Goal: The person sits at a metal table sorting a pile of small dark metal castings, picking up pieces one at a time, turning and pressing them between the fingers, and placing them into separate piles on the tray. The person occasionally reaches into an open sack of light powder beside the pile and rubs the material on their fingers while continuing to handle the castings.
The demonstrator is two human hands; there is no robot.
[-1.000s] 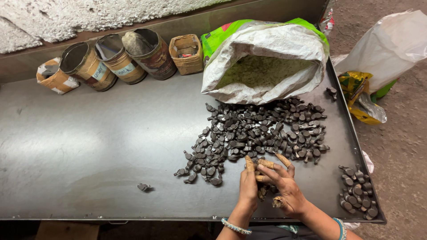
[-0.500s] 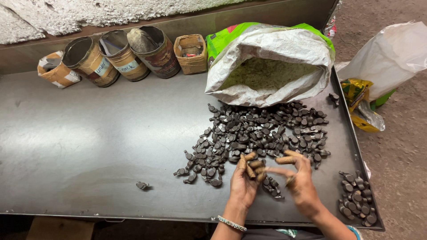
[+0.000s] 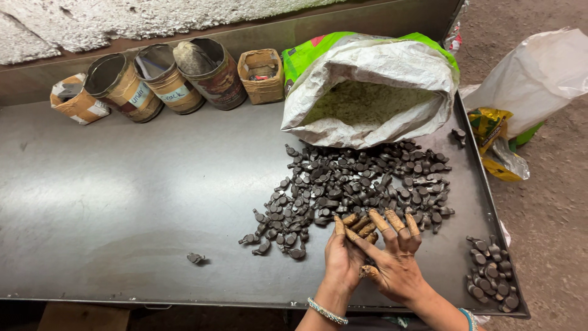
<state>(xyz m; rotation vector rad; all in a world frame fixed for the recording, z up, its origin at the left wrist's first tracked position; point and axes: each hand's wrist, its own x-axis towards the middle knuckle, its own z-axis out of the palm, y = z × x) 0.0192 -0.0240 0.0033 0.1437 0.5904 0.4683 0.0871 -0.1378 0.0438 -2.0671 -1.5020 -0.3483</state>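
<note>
A pile of several small dark metal pieces (image 3: 361, 178) lies on a grey metal tray table (image 3: 122, 202), spilling from the mouth of an open white sack (image 3: 373, 73). My left hand (image 3: 342, 260) and my right hand (image 3: 398, 263) rest close together at the pile's near edge. Their grimy fingers are stretched out and the fingertips touch the nearest pieces. One finger of the right hand lies across the left hand. I see nothing gripped in either hand. The left wrist wears a beaded bracelet.
Three open tin cans (image 3: 165, 76), a small brown box (image 3: 262, 73) and a taped box (image 3: 76, 98) line the back wall. A second small heap of pieces (image 3: 490, 276) lies at the front right corner. A lone piece (image 3: 196, 258) lies front left. A white plastic bag (image 3: 539, 73) lies on the ground to the right.
Both hands have moved away from the front edge toward the pile. The fingers, curled over a few pieces before, are now stretched out on the pile's edge.
</note>
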